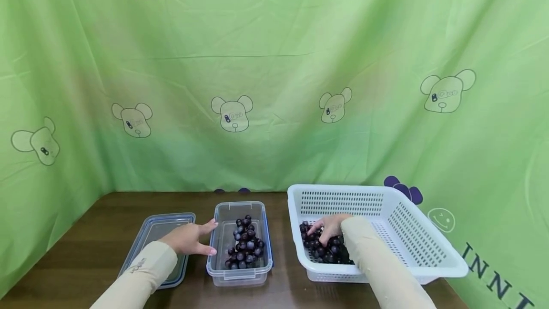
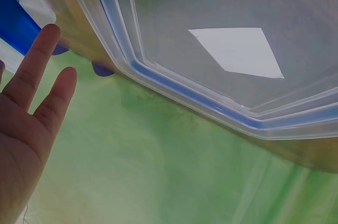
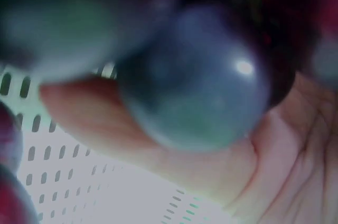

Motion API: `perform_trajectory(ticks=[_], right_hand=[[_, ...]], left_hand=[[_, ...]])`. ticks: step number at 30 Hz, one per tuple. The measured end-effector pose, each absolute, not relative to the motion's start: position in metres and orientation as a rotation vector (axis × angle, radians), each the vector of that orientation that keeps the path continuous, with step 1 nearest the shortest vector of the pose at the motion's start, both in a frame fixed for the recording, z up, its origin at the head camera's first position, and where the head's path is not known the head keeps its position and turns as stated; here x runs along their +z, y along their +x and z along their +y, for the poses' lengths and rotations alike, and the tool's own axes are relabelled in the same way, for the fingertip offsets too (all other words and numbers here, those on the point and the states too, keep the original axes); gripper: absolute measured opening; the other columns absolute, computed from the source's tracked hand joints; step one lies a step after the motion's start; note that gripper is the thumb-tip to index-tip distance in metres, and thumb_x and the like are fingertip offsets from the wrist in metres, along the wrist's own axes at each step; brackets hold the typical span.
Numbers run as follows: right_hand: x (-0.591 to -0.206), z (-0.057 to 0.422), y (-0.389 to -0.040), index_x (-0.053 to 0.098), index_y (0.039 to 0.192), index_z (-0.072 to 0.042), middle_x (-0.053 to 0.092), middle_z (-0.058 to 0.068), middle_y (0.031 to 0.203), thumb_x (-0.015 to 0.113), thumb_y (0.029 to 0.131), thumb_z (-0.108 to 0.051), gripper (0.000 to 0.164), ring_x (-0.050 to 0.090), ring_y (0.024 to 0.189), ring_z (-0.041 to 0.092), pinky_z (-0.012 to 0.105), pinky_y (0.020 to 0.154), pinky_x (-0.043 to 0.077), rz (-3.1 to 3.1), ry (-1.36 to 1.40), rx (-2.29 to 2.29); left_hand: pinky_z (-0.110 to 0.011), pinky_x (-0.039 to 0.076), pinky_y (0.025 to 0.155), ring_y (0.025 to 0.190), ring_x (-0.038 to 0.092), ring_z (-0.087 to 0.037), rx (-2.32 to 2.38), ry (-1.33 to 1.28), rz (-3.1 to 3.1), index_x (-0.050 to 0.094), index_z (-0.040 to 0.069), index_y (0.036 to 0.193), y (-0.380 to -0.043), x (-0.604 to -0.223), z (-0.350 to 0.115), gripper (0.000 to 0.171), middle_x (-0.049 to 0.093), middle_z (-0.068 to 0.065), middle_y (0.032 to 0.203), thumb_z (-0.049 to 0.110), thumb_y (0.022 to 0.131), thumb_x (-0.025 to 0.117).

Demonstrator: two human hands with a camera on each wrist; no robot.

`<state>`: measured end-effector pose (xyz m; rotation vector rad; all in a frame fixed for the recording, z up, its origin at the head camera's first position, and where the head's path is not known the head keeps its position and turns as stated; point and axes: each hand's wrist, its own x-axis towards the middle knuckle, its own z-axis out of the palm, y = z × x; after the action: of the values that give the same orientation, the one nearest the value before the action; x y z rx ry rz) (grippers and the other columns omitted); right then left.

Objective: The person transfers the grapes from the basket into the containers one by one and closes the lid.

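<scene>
A bunch of dark purple grapes [image 1: 246, 244] lies in a clear plastic container [image 1: 240, 275]. My left hand [image 1: 190, 239] is at the container's left side, thumb and fingers spread, fingertips near its rim. Inside the white basket [image 1: 377, 271], my right hand [image 1: 331, 227] grips into a heap of dark grapes [image 1: 321, 252], thumb and fingers bent down around some of them. Close up in the right wrist view, a round grape [image 3: 195, 81] sits against the palm beside the thumb [image 3: 100, 108]; the other fingers are hidden behind grapes.
A clear lid with a blue seal [image 1: 184, 268] lies on the brown wooden table [image 1: 98, 237], left of the container and partly under my left forearm. The basket has slotted walls and stands on the right. Behind the table hangs a green printed cloth [image 1: 274, 156].
</scene>
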<state>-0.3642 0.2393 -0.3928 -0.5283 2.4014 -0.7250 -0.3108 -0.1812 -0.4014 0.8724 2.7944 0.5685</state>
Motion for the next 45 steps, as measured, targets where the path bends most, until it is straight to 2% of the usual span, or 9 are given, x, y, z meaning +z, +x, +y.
perform_trajectory(ticks=[5, 12, 18, 22, 26, 29, 37, 44, 45], right_hand=[[-0.391, 0.239, -0.363, 0.067, 0.114, 0.002, 0.059, 0.001, 0.082, 0.058, 0.06, 0.009, 0.055, 0.039, 0.055, 0.004, 0.014, 0.055, 0.035, 2.416, -0.548, -0.767], [-0.393, 0.237, -0.361, 0.069, 0.104, 0.0, 0.06, 0.0, 0.089, 0.059, 0.059, 0.009, 0.047, 0.05, 0.07, 0.008, 0.018, 0.067, 0.043, 2.449, -0.585, -0.772], [-0.396, 0.238, -0.366, 0.069, 0.104, -0.004, 0.057, -0.005, 0.071, 0.059, 0.059, 0.01, 0.048, 0.045, 0.054, 0.003, 0.015, 0.053, 0.037, 2.481, -0.638, -0.754], [-0.392, 0.243, -0.366, 0.069, 0.109, -0.008, 0.058, 0.003, 0.087, 0.059, 0.061, 0.008, 0.052, 0.045, 0.052, 0.005, 0.016, 0.043, 0.034, 2.512, -0.642, -0.739], [-0.386, 0.248, -0.362, 0.066, 0.113, -0.011, 0.054, 0.013, 0.108, 0.058, 0.062, 0.005, 0.054, 0.055, 0.057, 0.014, 0.024, 0.041, 0.045, 2.505, -0.566, -0.828], [-0.383, 0.253, -0.359, 0.065, 0.115, -0.006, 0.053, 0.016, 0.112, 0.058, 0.063, 0.006, 0.054, 0.06, 0.067, 0.018, 0.03, 0.046, 0.051, 2.491, -0.588, -0.908], [-0.377, 0.257, -0.357, 0.062, 0.115, 0.002, 0.056, 0.017, 0.11, 0.058, 0.063, 0.006, 0.052, 0.053, 0.074, 0.014, 0.024, 0.052, 0.046, 2.524, -0.774, -0.986], [-0.372, 0.255, -0.361, 0.062, 0.117, 0.003, 0.058, 0.024, 0.122, 0.06, 0.061, 0.002, 0.057, 0.052, 0.098, 0.02, 0.031, 0.082, 0.045, 2.682, -0.89, -1.023], [-0.37, 0.256, -0.361, 0.062, 0.118, 0.003, 0.059, 0.024, 0.121, 0.06, 0.061, 0.002, 0.057, 0.053, 0.096, 0.02, 0.031, 0.081, 0.046, 2.696, -0.886, -1.042]], left_hand=[[-0.053, 0.042, 0.095, 0.117, 0.054, -0.042, 0.573, 0.878, 2.798, 0.041, -0.007, 0.141, -0.311, -0.401, -0.182, 0.078, 0.041, -0.02, 0.145, 0.039, 0.085, 0.07], [-0.053, 0.043, 0.095, 0.116, 0.054, -0.042, 0.573, 0.883, 2.796, 0.041, -0.006, 0.141, -0.31, -0.403, -0.181, 0.078, 0.041, -0.02, 0.145, 0.04, 0.085, 0.07], [-0.053, 0.043, 0.095, 0.116, 0.054, -0.042, 0.578, 0.9, 2.804, 0.041, -0.006, 0.141, -0.31, -0.404, -0.181, 0.079, 0.041, -0.02, 0.145, 0.041, 0.085, 0.07], [-0.052, 0.044, 0.094, 0.115, 0.055, -0.041, 0.568, 0.907, 2.809, 0.041, -0.006, 0.14, -0.311, -0.404, -0.182, 0.08, 0.042, -0.02, 0.144, 0.043, 0.084, 0.07], [-0.053, 0.043, 0.095, 0.117, 0.054, -0.041, 0.58, 0.886, 2.802, 0.041, -0.006, 0.141, -0.312, -0.405, -0.182, 0.081, 0.041, -0.02, 0.145, 0.043, 0.084, 0.07], [-0.054, 0.043, 0.096, 0.118, 0.053, -0.042, 0.582, 0.875, 2.802, 0.041, -0.006, 0.141, -0.312, -0.406, -0.182, 0.08, 0.041, -0.019, 0.145, 0.042, 0.084, 0.071], [-0.053, 0.044, 0.094, 0.114, 0.055, -0.042, 0.565, 0.913, 2.815, 0.041, -0.007, 0.14, -0.312, -0.406, -0.181, 0.08, 0.042, -0.02, 0.144, 0.042, 0.084, 0.07], [-0.052, 0.044, 0.094, 0.115, 0.055, -0.041, 0.565, 0.92, 2.812, 0.041, -0.007, 0.141, -0.312, -0.406, -0.182, 0.08, 0.041, -0.02, 0.145, 0.043, 0.085, 0.07], [-0.052, 0.044, 0.094, 0.115, 0.055, -0.041, 0.566, 0.92, 2.811, 0.04, -0.007, 0.141, -0.312, -0.406, -0.183, 0.08, 0.041, -0.02, 0.145, 0.043, 0.085, 0.07]])
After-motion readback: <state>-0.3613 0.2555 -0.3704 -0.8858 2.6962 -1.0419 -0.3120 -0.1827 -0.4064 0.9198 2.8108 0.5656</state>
